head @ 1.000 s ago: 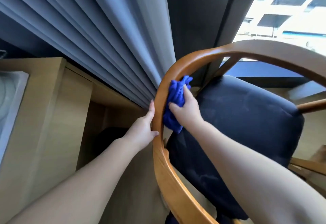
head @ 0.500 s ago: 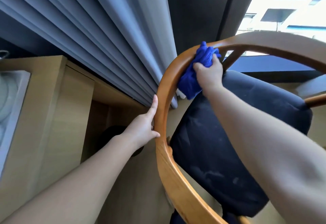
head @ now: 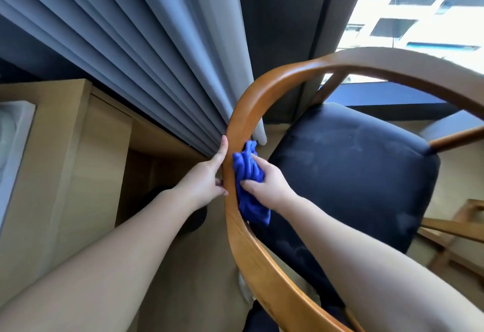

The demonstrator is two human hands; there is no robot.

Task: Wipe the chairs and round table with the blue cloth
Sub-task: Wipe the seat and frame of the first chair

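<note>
R hand (head: 265,183) bunches the blue cloth (head: 243,172) in curled fingers, pressing it on the inner face of the chair rail (head: 245,101), left of the seat (head: 353,169). L hand (head: 205,177), fingers straight, lies flat on the rail's outer side. I'd say it's there to steady it.

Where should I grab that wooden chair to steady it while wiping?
Hold the curved back rail from its outer side, facing the curtain, where the left hand rests. The rail is slim, and the right hand works the blue cloth on its inner face, so clashes seem unlikely.
</note>
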